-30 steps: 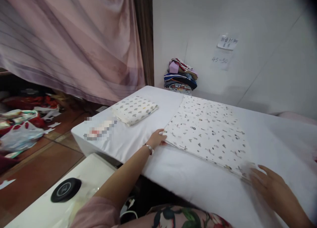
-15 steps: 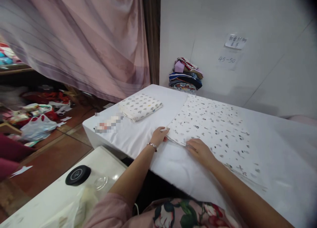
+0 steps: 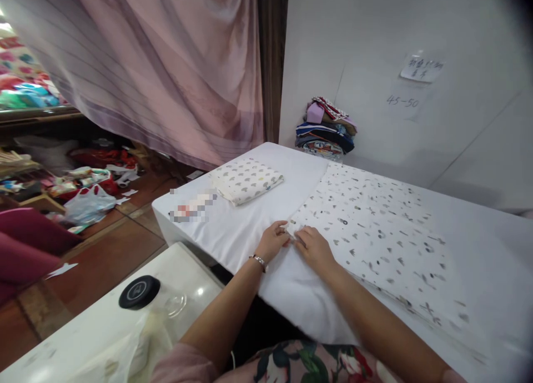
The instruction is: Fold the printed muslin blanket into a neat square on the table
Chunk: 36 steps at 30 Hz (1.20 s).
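So the right grip has come in along the near edge and now sits just beside the left grip. A second ago it was way off at the other end of that edge, so both are now working the same near-left corner of the printed cloth, and no fingers are on the rest of it.

Left grip looks like it's pinching that corner between thumb and fingers. Right grip has its fingertips at the corner too, but I can't tell if it's pinching or just pressing. The cloth lies flat on the white-draped counter, spreading ahead and to the right of both grips.

Other stuff: a folded cloth with grey shapes is ahead and left of the left grip, well apart from it. Left of that grip there's a pixelated item, no clue what. Way ahead there's a stack of fabrics by the wall. Behind and left of the grips, a round black object sits on a lower white surface.

As for what's in the way, mostly the right forearm: it crosses the cloth's near edge and hides a stretch of it.
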Available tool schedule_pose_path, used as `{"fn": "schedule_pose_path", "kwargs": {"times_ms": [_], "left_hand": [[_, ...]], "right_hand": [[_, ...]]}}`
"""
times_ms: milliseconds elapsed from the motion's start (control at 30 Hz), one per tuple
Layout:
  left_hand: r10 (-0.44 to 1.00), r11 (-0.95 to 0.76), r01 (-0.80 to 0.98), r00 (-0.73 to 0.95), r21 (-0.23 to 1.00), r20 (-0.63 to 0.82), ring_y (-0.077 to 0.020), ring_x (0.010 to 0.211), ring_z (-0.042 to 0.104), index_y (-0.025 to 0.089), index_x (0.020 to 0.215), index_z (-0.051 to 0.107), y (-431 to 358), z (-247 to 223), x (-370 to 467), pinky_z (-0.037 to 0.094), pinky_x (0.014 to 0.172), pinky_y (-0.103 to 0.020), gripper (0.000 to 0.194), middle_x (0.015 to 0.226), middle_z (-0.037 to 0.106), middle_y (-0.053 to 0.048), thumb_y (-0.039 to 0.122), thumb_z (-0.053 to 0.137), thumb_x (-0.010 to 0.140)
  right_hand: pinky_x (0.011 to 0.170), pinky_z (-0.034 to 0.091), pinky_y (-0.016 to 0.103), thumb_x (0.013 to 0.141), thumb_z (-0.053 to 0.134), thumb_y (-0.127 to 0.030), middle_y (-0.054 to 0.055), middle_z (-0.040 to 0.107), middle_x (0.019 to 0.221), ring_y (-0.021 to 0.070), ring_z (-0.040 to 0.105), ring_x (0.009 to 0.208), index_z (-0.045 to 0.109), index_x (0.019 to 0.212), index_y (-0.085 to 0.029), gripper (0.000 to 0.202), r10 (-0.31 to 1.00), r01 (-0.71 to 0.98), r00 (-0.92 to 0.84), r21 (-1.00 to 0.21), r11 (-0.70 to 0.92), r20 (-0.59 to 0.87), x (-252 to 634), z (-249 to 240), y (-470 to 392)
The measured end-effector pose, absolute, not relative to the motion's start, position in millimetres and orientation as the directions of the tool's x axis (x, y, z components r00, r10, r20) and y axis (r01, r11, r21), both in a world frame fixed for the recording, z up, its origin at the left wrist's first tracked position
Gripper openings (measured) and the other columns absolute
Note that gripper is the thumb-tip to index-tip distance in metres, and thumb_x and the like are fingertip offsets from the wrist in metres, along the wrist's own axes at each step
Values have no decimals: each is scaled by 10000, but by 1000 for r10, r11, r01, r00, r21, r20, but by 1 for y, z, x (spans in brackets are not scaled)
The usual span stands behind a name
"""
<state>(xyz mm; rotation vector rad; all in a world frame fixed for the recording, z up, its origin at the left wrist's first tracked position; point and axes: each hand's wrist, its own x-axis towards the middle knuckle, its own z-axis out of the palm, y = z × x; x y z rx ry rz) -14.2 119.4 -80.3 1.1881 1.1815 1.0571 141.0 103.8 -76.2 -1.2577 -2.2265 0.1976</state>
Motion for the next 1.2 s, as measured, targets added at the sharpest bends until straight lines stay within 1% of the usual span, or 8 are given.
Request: {"fn": "schedule_pose_path", "kwargs": {"times_ms": [133,333,533,633,767,867,1033,1200], "left_hand": [[992,88,56,84,995,-93,-72,536,536,144,1032,504,120,-85,-13,445,496,-188,368,699,561,21,100,538,669],[994,77,114,62,990,-85,-78,524,526,155,1019,500,122,-88,-12,443,464,-184,331,669,531,26,109,513,691],[995,79,101,60,992,-85,-93,553,546,164,1012,502,122,-90,-12,446,462,-195,338,695,546,19,138,527,676],[995,65,76,66,995,-70,-91,551,557,164,1018,496,122,-92,-13,452,473,-195,341,690,553,23,140,519,679],[995,52,0,81,999,-52,-86,538,561,154,1026,481,122,-93,-13,449,475,-189,338,661,558,31,115,478,690],[996,48,-3,71,999,-48,-89,539,559,151,1008,493,121,-93,-13,441,462,-188,325,661,564,27,107,471,687],[998,38,69,39,997,-41,-71,480,518,149,982,515,121,-93,-12,437,459,-189,274,610,545,43,141,477,712],[998,61,103,18,993,-63,-69,477,522,149,963,523,120,-89,-11,432,458,-176,257,583,539,49,129,468,713]], "right_hand": [[740,413,293,872,422,-246,32,562,834,177,504,835,587,872,-222,167,844,707,-370,-472,527,388,139,-83,109],[738,427,297,885,383,-251,28,575,836,174,525,820,578,874,-228,197,861,666,-307,-555,498,405,140,-86,108],[741,436,313,872,361,-212,57,580,905,196,526,860,566,1027,-237,258,827,719,-339,-444,535,448,135,-85,103],[743,433,306,851,407,-204,62,573,906,193,518,857,573,1011,-223,232,822,742,-357,-400,538,443,132,-84,102],[743,433,294,856,444,-278,64,570,916,188,515,865,581,966,-204,191,813,757,-341,-374,535,472,131,-86,104],[738,436,292,873,420,-275,63,578,904,184,520,866,583,950,-203,194,805,757,-341,-366,541,485,131,-88,106],[730,439,281,893,372,-250,58,590,873,174,530,849,586,952,-206,226,803,743,-345,-381,550,486,132,-92,109],[729,432,277,903,343,-236,61,587,873,169,529,834,574,957,-191,242,796,712,-327,-421,562,509,134,-90,108]]}}
